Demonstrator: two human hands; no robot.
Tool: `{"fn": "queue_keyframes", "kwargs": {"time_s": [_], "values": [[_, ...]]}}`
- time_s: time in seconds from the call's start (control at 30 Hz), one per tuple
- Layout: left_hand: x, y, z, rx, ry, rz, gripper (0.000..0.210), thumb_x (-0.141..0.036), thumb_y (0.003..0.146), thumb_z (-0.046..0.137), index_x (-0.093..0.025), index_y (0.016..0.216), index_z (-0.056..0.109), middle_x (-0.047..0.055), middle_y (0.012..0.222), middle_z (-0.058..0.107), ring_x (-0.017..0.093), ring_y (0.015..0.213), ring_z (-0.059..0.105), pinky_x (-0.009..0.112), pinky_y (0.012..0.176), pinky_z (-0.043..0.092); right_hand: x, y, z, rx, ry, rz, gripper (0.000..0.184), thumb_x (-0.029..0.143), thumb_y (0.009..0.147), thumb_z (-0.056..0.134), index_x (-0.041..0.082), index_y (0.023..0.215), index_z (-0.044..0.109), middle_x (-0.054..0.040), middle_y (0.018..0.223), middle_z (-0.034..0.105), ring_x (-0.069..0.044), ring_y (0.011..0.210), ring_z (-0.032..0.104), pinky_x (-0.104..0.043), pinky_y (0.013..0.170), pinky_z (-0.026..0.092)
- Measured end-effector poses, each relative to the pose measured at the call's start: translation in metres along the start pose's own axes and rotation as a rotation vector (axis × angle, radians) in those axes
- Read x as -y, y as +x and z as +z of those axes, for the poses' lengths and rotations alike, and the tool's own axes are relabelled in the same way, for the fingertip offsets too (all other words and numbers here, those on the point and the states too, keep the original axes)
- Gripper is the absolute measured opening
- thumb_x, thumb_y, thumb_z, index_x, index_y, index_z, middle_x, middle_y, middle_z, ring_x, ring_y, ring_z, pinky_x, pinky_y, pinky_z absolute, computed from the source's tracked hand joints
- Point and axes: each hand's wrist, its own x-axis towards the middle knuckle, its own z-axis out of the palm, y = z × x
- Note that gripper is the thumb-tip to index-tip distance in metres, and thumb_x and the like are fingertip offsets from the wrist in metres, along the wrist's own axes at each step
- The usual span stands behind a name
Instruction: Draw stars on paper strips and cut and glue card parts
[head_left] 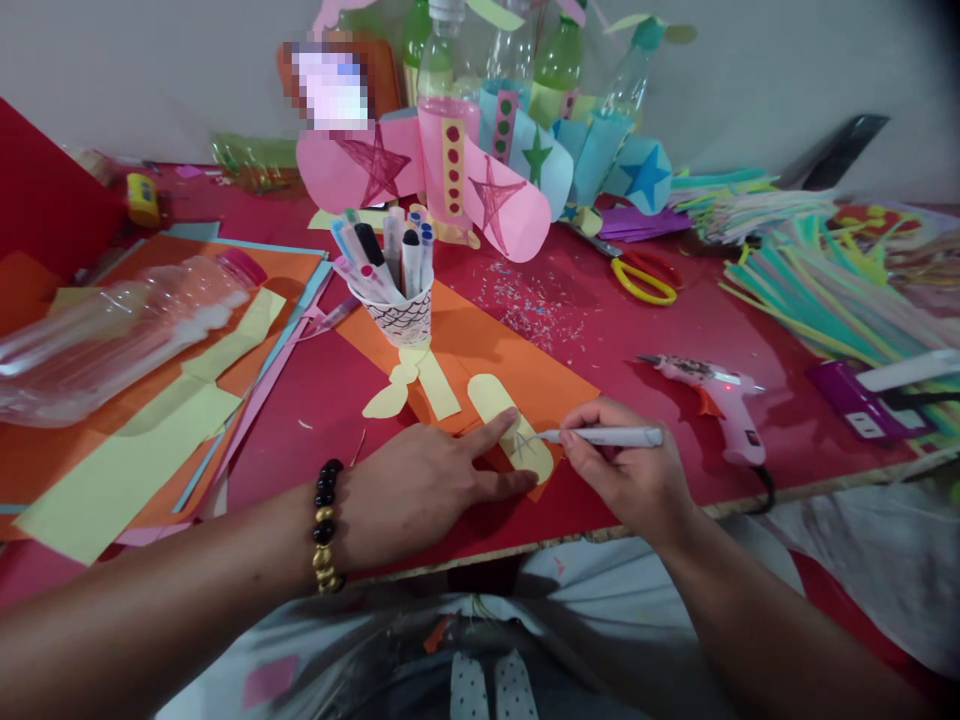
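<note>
A rounded yellow paper strip [491, 395] lies on an orange sheet [551, 372] near the table's front edge, with a few thin lines drawn on it. My left hand [420, 485] rests with spread fingers, two of them pressing the strip down. Between the fingers of my right hand [626, 465] is a white marker [619, 436], its tip at the drawn lines. A patterned paper cup [401, 322] full of markers stands just beyond, beside a small yellow paper strip [439, 385] and a wavy yellow cutout [386, 400].
To the right lie a pink glue gun [724, 395], yellow-handled scissors [643, 282], a purple box [862, 400] and many paper strips [832, 290]. At left, a plastic bottle [127, 330] rests on coloured sheets. Decorated bottles [450, 130] stand at the back.
</note>
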Motion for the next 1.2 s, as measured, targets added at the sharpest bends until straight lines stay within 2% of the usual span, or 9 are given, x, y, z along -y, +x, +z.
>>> {"fn": "queue_keyframes", "kwargs": {"time_s": [0.33, 0.5, 0.73, 0.97, 1.2], "values": [[0.001, 0.001, 0.003, -0.009, 0.037, 0.009, 0.057, -0.021, 0.092, 0.044, -0.045, 0.142, 0.033, 0.009, 0.157, 0.018, 0.013, 0.073, 0.066, 0.025, 0.058, 0.046, 0.003, 0.001, -0.001, 0.015, 0.002, -0.042, 0.005, 0.021, 0.082, 0.059, 0.019, 0.076, 0.059, 0.0025, 0.059, 0.058, -0.01, 0.05, 0.05, -0.022, 0.05, 0.039], [0.001, 0.0, 0.002, -0.014, 0.011, -0.005, 0.058, -0.019, 0.091, 0.044, -0.046, 0.141, 0.033, 0.006, 0.157, 0.017, 0.01, 0.072, 0.065, 0.024, 0.06, 0.047, 0.006, 0.0, -0.002, 0.061, 0.055, -0.069, 0.006, 0.019, 0.081, 0.058, 0.018, 0.076, 0.06, 0.0013, 0.061, 0.058, -0.01, 0.052, 0.05, -0.022, 0.05, 0.038], [0.0, 0.0, 0.001, 0.009, 0.021, -0.003, 0.059, -0.017, 0.09, 0.044, -0.046, 0.141, 0.033, 0.008, 0.157, 0.016, 0.012, 0.073, 0.066, 0.025, 0.062, 0.047, 0.009, 0.0, -0.005, 0.132, 0.096, -0.126, 0.004, 0.017, 0.08, 0.056, 0.018, 0.077, 0.059, 0.0032, 0.058, 0.053, -0.009, 0.049, 0.044, -0.022, 0.051, 0.036], [0.001, 0.0, 0.002, 0.005, 0.004, -0.003, 0.061, -0.016, 0.09, 0.045, -0.047, 0.141, 0.033, 0.007, 0.158, 0.015, 0.01, 0.07, 0.065, 0.024, 0.061, 0.045, 0.01, 0.0, -0.006, 0.157, 0.098, -0.157, 0.006, 0.018, 0.08, 0.056, 0.018, 0.075, 0.058, 0.0028, 0.058, 0.052, -0.01, 0.051, 0.044, -0.023, 0.052, 0.036], [0.001, -0.001, 0.003, -0.029, 0.007, 0.0, 0.056, -0.019, 0.092, 0.043, -0.046, 0.141, 0.035, 0.007, 0.156, 0.021, 0.009, 0.064, 0.062, 0.025, 0.058, 0.044, 0.009, -0.001, -0.005, 0.184, 0.132, -0.184, 0.007, 0.017, 0.08, 0.055, 0.018, 0.073, 0.056, 0.0026, 0.058, 0.051, -0.01, 0.051, 0.044, -0.024, 0.053, 0.036]]}}
